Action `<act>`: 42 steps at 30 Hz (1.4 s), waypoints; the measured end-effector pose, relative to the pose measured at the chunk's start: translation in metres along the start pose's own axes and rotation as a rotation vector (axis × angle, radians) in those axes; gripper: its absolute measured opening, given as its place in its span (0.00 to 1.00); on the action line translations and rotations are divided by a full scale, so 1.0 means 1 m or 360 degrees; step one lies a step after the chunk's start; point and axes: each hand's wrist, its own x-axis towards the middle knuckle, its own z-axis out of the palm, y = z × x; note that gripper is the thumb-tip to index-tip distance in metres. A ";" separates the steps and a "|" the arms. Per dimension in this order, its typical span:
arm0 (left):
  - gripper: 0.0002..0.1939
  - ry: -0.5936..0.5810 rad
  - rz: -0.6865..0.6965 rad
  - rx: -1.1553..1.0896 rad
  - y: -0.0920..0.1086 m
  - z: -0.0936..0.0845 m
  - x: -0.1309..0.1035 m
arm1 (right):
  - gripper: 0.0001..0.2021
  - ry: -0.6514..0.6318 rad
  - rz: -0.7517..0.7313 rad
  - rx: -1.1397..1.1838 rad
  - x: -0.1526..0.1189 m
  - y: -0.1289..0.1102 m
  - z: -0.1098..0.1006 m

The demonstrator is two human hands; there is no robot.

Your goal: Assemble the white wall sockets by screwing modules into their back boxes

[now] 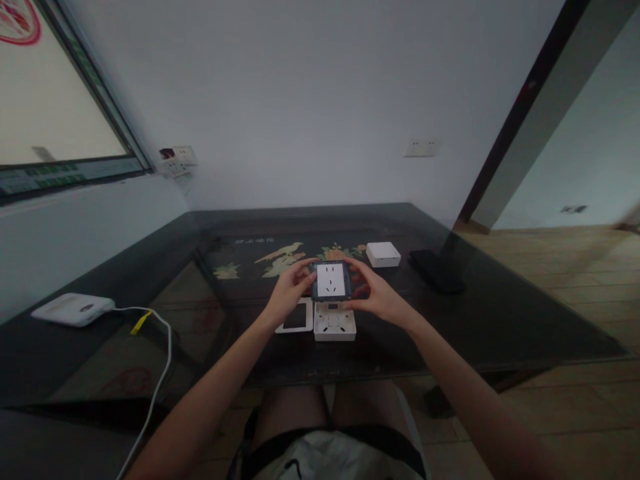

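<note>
A socket module [331, 280] with a white face and a dark frame is held up between both hands, its slotted face toward me. My left hand [291, 288] grips its left edge, and my right hand [374, 293] grips its right edge. Just below the module, an open white mounting box [335, 328] lies on the dark table. A white cover frame [303, 329] with an open middle lies against the box's left side, partly behind my left hand.
On the dark glossy table [480, 333], a closed white box [383, 254] and a black phone-like object [437, 271] lie at the right. A white device [73, 310] with a white cable [169, 347] is at the left. Wall sockets [422, 147] are behind.
</note>
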 end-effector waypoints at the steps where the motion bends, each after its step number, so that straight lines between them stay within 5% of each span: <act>1: 0.23 -0.0009 -0.0005 -0.0003 0.001 0.000 -0.003 | 0.44 -0.0001 0.0000 -0.0052 -0.004 -0.001 0.001; 15: 0.26 -0.0108 -0.0055 0.0209 -0.011 0.004 -0.035 | 0.36 0.0191 -0.0038 -0.0436 -0.034 0.014 0.018; 27: 0.48 -0.0206 -0.0112 0.0439 -0.046 0.004 -0.051 | 0.35 0.0068 0.0032 -0.0549 -0.041 0.035 0.022; 42: 0.42 -0.0198 -0.0268 0.0321 -0.045 0.011 -0.053 | 0.39 -0.0082 0.0171 -0.0440 -0.045 0.045 0.020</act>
